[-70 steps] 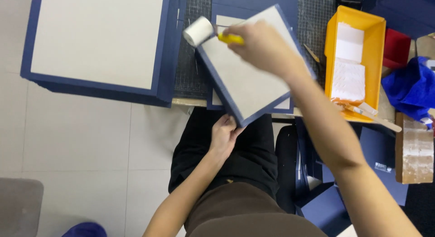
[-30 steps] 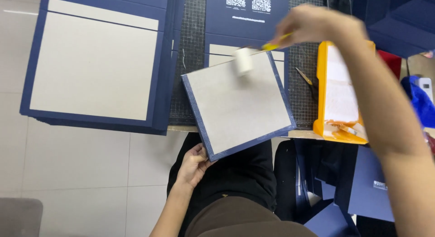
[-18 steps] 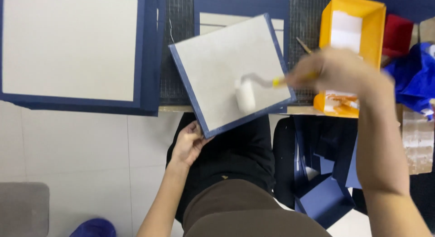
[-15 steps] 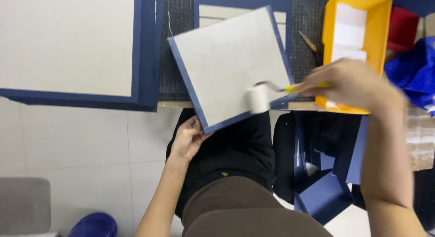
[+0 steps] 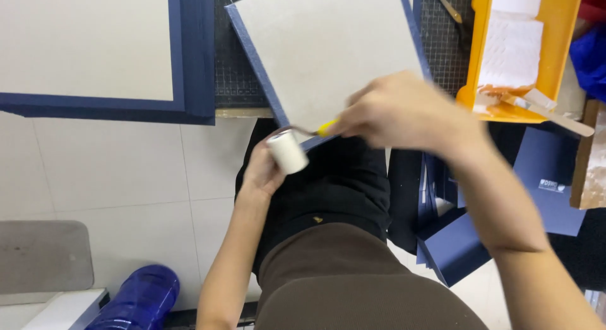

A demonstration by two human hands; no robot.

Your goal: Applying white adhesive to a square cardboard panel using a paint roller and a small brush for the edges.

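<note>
A grey board with a navy blue border point(image 5: 328, 52) lies tilted over the table's front edge. My right hand point(image 5: 404, 112) grips the yellow handle of a small white roller point(image 5: 287, 151), whose drum hangs just past the board's near corner. My left hand point(image 5: 262, 172) is under that corner, above my lap, with its fingers against the board's underside; the roller partly covers it.
A larger navy-bordered grey board point(image 5: 95, 46) lies at the left on the dark gridded mat point(image 5: 233, 77). A yellow tray point(image 5: 524, 52) with white sheets stands at the right. Navy blue covers point(image 5: 454, 241) are stacked by my right leg. A blue container point(image 5: 136, 298) sits on the floor.
My right hand has drawn the roller from the board's far edge down across it and off its near corner. The left hand stays under the board.
</note>
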